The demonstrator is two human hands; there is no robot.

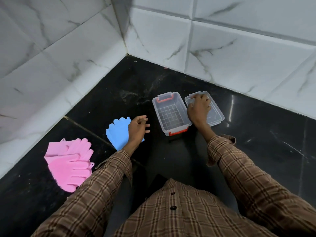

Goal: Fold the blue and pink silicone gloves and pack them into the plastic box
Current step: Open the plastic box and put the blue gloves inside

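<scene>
- Head view: a clear plastic box [171,112] is seen standing open on a black floor [256,142], with orange latches at its near and far ends and nothing inside but its gridded bottom.
- Just right of the box, almost touching its long rim, a clear lid [216,115] is laid flat.
- The right hand [199,108] is spread palm-down on the lid, fingers reaching its far edge; whether the edge is gripped or only pressed cannot be told.
- Left of the box, across a strip of bare floor, the left hand [138,128] is held loosely curled with nothing grasped, above the right edge of the blue gloves [118,132].
- The blue gloves are laid flat, fingers pointing away from the person; how many are stacked cannot be told.
- Farther left of the box and nearer the person, the pink gloves [70,163] are piled unfolded, overlapping, one with its bristled side up.
- Beyond the box, white marble-look wall tiles [222,48] are met by the floor in a corner; open floor is left between the box's far end and that wall.
- Near of the box, the floor is bare up to the person's checked brown shirt [179,211].
</scene>
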